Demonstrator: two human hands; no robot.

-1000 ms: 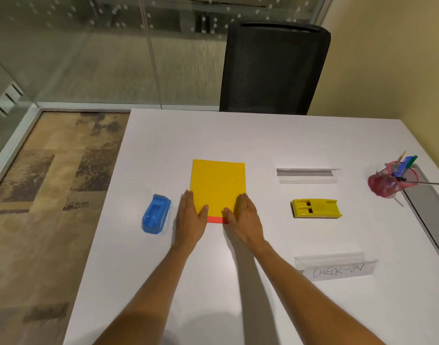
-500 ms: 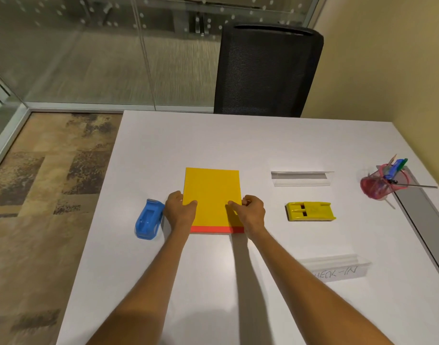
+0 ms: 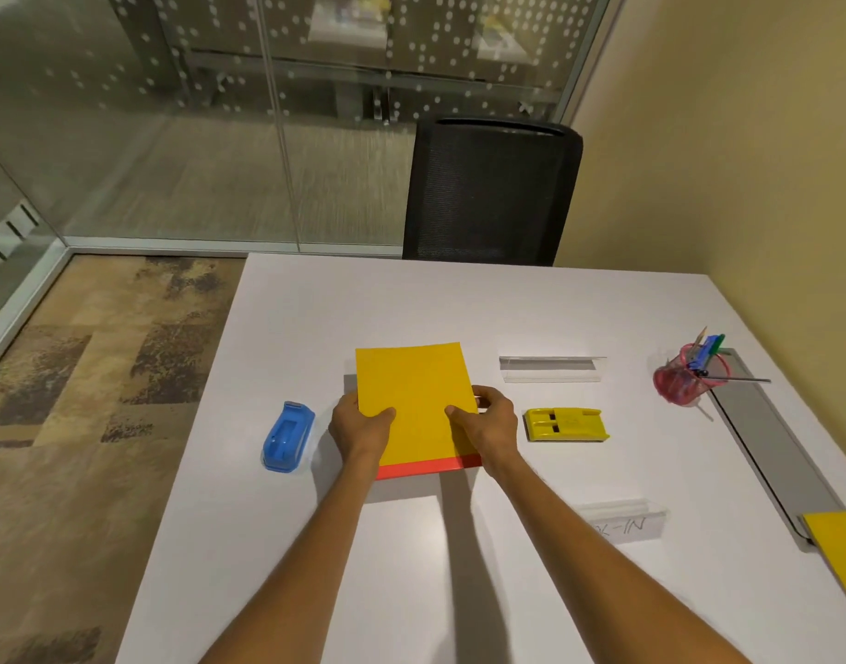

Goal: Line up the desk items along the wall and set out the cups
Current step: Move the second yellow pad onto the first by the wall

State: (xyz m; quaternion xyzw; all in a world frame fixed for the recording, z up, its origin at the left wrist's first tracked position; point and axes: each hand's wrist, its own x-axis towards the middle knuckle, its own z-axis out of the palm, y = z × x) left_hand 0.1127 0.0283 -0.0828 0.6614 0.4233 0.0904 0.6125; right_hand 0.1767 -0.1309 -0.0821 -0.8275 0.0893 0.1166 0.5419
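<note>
A yellow pad [image 3: 414, 395] with an orange-red near edge is lifted a little off the white desk [image 3: 315, 543], its shadow showing beneath. My left hand [image 3: 359, 428] grips its left side and my right hand [image 3: 490, 426] grips its right side, thumbs on top. A blue stapler-like item [image 3: 287, 436] lies left of the pad. A yellow flat item [image 3: 566, 424] lies to the right. A pink cup [image 3: 680, 383] holding pens stands at the far right. No other cups are in view.
A clear sign holder [image 3: 550, 369] lies behind the yellow item; another marked "CHECK-IN" [image 3: 625, 522] lies nearer me. A grey cable tray [image 3: 766, 443] runs along the right wall side. Another yellow sheet [image 3: 843, 558] shows at the right edge. A black chair [image 3: 488, 194] stands behind the desk.
My hands went from lying flat at the pad's near edge to gripping its two sides, and the pad has risen off the desk. The camera tilted up.
</note>
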